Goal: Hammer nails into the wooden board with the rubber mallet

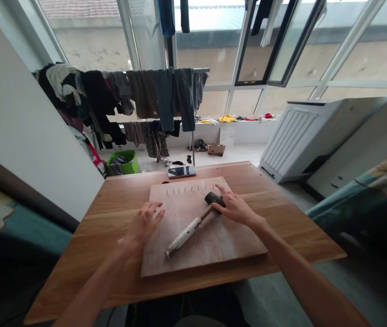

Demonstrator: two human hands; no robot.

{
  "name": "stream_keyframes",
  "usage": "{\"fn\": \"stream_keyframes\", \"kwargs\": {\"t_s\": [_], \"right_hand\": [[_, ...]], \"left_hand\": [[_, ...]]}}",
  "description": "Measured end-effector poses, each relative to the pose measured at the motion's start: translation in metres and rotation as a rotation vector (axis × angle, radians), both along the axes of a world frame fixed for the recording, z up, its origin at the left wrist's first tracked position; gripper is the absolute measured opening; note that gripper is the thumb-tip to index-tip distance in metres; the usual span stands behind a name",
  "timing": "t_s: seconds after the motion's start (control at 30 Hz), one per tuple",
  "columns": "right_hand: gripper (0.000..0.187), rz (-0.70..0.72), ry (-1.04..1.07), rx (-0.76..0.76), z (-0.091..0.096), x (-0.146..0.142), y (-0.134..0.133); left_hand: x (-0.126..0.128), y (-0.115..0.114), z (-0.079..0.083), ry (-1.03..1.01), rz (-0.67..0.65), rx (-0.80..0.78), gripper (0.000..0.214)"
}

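Observation:
A pale wooden board (193, 236) lies on the table, with a row of several upright nails (186, 188) along its far side. Across the board rests a hammer, its dark head (215, 199) at the right and its white-wrapped handle (184, 237) slanting toward me. My left hand (147, 220) is over the board's left edge, fingers spread and holding nothing. Beside the hammer head is my right hand (232, 205), open, its index finger stretched toward the right end of the nail row. Whether that fingertip touches a nail, I cannot tell.
On the table (111, 218), a phone (181, 171) lies beyond the board, with a small dark round thing (165, 182) nearby. Behind stand a clothes rack with hanging laundry (159, 93) and a green basket (123, 162). A white cabinet (292, 136) is at the right.

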State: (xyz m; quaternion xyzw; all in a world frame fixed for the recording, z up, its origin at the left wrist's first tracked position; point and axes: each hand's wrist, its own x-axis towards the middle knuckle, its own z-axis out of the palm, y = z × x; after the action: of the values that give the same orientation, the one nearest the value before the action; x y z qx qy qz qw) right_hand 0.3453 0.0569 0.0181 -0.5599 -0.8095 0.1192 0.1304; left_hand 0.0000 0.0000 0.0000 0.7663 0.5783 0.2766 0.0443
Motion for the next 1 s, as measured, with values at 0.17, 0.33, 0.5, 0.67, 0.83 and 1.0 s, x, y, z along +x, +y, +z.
{"fn": "stream_keyframes", "kwargs": {"t_s": [0.17,0.33,0.5,0.67,0.83,1.0], "right_hand": [[0.069,0.039,0.0,-0.056,0.014,0.031,0.028],[0.042,0.079,-0.02,-0.012,0.037,0.029,0.07],[0.029,0.118,-0.151,-0.045,0.041,-0.002,0.097],[0.032,0.178,-0.299,-0.134,0.028,-0.028,0.107],[0.034,0.19,-0.341,-0.156,0.027,-0.036,0.109],[0.027,0.205,-0.312,-0.101,0.036,-0.041,0.107]], "left_hand": [[-0.008,0.059,0.0,-0.04,0.005,-0.011,0.026],[0.003,0.101,-0.007,-0.113,-0.028,-0.064,0.016],[0.015,0.11,-0.014,-0.155,-0.042,-0.072,0.011],[0.014,0.102,-0.006,-0.218,-0.009,-0.067,0.022],[0.011,0.105,0.002,-0.258,-0.035,-0.102,0.017],[0.019,0.113,-0.007,-0.276,-0.06,-0.142,0.013]]}}
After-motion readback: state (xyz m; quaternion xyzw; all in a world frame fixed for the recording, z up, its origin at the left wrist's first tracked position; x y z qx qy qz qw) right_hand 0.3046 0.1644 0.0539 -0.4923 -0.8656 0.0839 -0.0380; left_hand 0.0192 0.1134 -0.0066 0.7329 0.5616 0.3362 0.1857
